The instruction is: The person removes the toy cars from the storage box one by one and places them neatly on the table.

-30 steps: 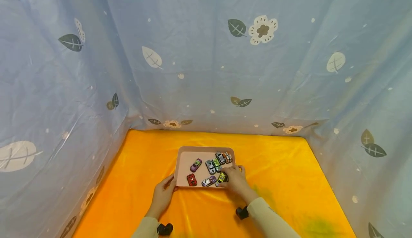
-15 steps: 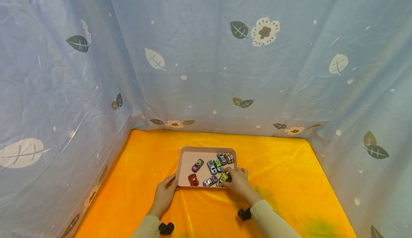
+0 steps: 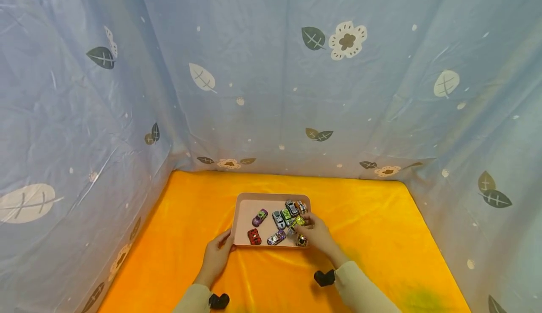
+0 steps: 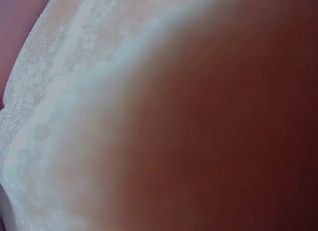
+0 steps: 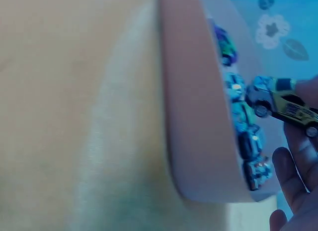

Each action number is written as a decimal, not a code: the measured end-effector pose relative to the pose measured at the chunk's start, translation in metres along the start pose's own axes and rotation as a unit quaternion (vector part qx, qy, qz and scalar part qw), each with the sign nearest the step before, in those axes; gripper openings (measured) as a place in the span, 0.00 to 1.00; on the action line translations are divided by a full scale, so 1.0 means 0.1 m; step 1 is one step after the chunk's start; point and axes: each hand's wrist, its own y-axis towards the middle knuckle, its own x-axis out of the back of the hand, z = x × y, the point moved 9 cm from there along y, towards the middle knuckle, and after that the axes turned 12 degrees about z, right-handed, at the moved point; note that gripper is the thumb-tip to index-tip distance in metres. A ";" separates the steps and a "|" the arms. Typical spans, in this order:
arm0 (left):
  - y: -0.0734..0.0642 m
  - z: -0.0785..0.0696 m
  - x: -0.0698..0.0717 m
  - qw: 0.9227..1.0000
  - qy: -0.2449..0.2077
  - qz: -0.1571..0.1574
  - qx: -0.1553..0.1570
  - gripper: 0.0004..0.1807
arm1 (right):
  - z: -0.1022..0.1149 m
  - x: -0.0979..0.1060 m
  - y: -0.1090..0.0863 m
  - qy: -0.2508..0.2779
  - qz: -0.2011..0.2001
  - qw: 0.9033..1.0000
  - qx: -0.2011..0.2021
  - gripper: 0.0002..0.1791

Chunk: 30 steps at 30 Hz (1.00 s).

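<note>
A pale pink tray (image 3: pixel 245 204) holds several small toy cars. My left hand (image 3: pixel 215 258) grips its near left corner. My right hand (image 3: pixel 320 237) pinches a yellow toy car (image 5: pixel 293 108) between thumb and fingers, above the tray's right part. Below it, a black-and-yellow car (image 3: pixel 301 240) sits in the near right corner. A purple-and-white car (image 3: pixel 276 237) and a red car (image 3: pixel 254 236) lie along the near side. Farther back are a purple-and-green car (image 3: pixel 260 217) and a cluster with a silver car (image 3: pixel 278 220), a green one (image 3: pixel 286 216) and a grey one (image 3: pixel 291 208).
An orange-and-white car (image 3: pixel 301 206) sits in the tray's far right corner. Orange-yellow cloth (image 3: pixel 364 219) lies under the tray. Blue curtains (image 3: pixel 254 115) with leaves and flowers rise behind and at both sides. Brown blur fills most of the left wrist view.
My right hand has lifted the yellow car from the near right corner and moved it slightly away from me, uncovering the black-and-yellow car. My left hand stays at the tray.
</note>
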 end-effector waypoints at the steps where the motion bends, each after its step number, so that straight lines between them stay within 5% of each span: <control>1: 0.00 0.01 0.00 1.000 0.000 0.000 -0.001 0.22 | 0.00 0.04 0.00 0.012 -0.010 1.000 0.001 0.20; 9: 0.01 0.02 0.02 1.000 -0.001 0.007 -0.017 0.24 | -0.07 0.47 -0.02 0.041 -0.068 0.997 -0.023 0.21; 18: -0.01 -0.05 0.03 1.000 -0.019 0.011 -0.016 0.23 | -0.46 0.86 0.07 0.098 -0.090 0.988 -0.082 0.32; 30: 0.00 0.04 0.00 0.999 -0.015 0.019 -0.027 0.22 | -0.77 1.07 0.11 0.071 -0.099 0.983 -0.137 0.32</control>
